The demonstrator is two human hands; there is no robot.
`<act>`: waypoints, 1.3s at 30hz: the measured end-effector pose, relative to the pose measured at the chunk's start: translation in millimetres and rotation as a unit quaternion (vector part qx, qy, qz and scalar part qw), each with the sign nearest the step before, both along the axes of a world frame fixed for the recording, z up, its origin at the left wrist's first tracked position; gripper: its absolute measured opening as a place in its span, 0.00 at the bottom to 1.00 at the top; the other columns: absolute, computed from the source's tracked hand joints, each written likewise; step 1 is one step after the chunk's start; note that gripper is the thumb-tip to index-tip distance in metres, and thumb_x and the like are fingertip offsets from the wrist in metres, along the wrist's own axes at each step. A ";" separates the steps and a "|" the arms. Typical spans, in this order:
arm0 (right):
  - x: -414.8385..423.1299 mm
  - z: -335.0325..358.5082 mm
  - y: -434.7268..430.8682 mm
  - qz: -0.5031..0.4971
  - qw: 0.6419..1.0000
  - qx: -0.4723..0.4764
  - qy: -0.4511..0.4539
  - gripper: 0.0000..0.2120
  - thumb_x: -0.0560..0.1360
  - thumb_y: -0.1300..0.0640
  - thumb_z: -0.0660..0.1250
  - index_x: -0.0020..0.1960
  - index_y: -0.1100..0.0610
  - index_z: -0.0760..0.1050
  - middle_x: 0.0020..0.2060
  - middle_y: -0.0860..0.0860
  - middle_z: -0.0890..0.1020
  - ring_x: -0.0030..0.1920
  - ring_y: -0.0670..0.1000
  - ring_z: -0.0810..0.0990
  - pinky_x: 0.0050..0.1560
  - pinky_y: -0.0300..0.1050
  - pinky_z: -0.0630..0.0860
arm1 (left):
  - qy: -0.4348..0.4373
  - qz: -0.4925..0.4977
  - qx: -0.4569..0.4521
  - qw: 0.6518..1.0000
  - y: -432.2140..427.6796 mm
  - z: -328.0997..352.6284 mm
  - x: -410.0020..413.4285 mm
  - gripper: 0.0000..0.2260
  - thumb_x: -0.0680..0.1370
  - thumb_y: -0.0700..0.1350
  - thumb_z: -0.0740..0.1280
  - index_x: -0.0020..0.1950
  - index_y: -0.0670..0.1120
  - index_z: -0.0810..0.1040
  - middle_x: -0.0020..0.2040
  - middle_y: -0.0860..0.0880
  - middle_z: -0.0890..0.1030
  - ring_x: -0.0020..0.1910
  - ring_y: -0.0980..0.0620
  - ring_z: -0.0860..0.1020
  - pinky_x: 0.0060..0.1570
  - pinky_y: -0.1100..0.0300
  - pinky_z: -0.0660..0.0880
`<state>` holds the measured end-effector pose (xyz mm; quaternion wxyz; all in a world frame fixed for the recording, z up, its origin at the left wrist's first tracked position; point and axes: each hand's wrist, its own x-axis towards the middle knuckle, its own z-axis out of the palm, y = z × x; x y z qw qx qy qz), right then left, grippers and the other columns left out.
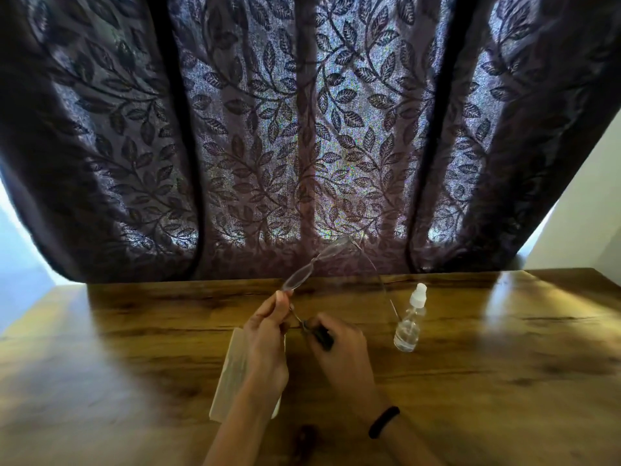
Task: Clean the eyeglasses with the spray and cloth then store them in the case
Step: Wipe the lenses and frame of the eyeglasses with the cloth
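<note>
Two hands at lower centre of the frame, both closed on the eyeglasses (314,264): left hand (265,334) pinching the frame's near corner, right hand (339,344) gripping the dark temple tip. Glasses raised off the desk (470,381), tilted toward upper right, far temple unfolded. Clear spray bottle (410,319) upright just right. Pale case (235,368) flat beneath the left wrist. Leaf-patterned curtain (302,129) behind.

A dark leaf-patterned curtain (302,136) hangs behind the wooden table (504,381).
</note>
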<state>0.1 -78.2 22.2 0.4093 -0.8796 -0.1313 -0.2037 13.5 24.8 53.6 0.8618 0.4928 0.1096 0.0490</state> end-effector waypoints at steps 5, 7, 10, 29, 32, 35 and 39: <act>6.1 10.1 4.3 0.020 0.994 0.103 0.015 0.03 0.73 0.60 0.68 0.41 0.58 0.75 0.37 0.50 0.82 0.39 0.45 0.79 0.40 0.42 0.77 | -0.014 -0.013 -0.003 1.000 -4.3 2.6 -5.6 0.14 0.77 0.43 0.61 0.57 0.36 0.76 0.50 0.40 0.74 0.51 0.46 0.71 0.51 0.58 0.68; 8.6 15.7 5.9 0.034 0.990 0.136 0.021 0.03 0.72 0.60 0.68 0.41 0.58 0.76 0.36 0.50 0.82 0.39 0.45 0.79 0.41 0.45 0.78 | -0.009 -0.019 -0.011 1.000 -5.9 2.8 -8.5 0.14 0.77 0.44 0.62 0.57 0.36 0.76 0.54 0.37 0.77 0.55 0.44 0.75 0.61 0.52 0.67; 12.3 22.6 8.4 0.045 0.984 0.169 0.011 0.02 0.72 0.62 0.69 0.41 0.58 0.77 0.37 0.50 0.82 0.40 0.47 0.81 0.42 0.48 0.79 | -0.008 -0.014 -0.021 1.000 -7.7 2.0 -9.3 0.15 0.76 0.45 0.62 0.57 0.37 0.77 0.58 0.35 0.78 0.60 0.40 0.75 0.67 0.47 0.65; -1.1 -8.0 -26.4 0.073 0.991 -0.109 -0.008 0.06 0.74 0.59 0.65 0.50 0.53 0.78 0.45 0.50 0.83 0.46 0.46 0.79 0.45 0.35 0.72 | -0.037 0.044 -0.011 0.998 17.0 -3.7 5.2 0.10 0.71 0.48 0.66 0.46 0.43 0.80 0.36 0.50 0.77 0.36 0.54 0.73 0.42 0.57 0.70; -2.0 -10.6 -35.1 0.064 0.993 -0.096 -0.003 0.06 0.74 0.58 0.66 0.50 0.51 0.78 0.45 0.48 0.84 0.45 0.43 0.79 0.46 0.37 0.76 | -0.039 0.040 -0.007 0.998 17.6 -5.8 6.2 0.12 0.69 0.49 0.66 0.47 0.42 0.80 0.35 0.50 0.78 0.35 0.55 0.73 0.40 0.60 0.71; -3.7 -12.7 -40.9 0.053 0.994 -0.094 0.002 0.04 0.74 0.57 0.67 0.48 0.50 0.78 0.44 0.47 0.83 0.44 0.42 0.79 0.46 0.40 0.78 | -0.043 0.035 0.005 0.998 16.9 -7.4 6.4 0.13 0.69 0.49 0.66 0.47 0.42 0.80 0.31 0.54 0.78 0.30 0.60 0.73 0.35 0.63 0.67; -5.0 -14.9 -48.4 0.058 0.995 -0.082 -0.004 0.06 0.73 0.58 0.68 0.49 0.51 0.79 0.45 0.44 0.83 0.44 0.36 0.76 0.45 0.27 0.72 | -0.042 0.044 0.013 0.998 16.3 -8.1 5.7 0.11 0.69 0.49 0.66 0.45 0.43 0.80 0.31 0.54 0.79 0.33 0.57 0.75 0.41 0.59 0.69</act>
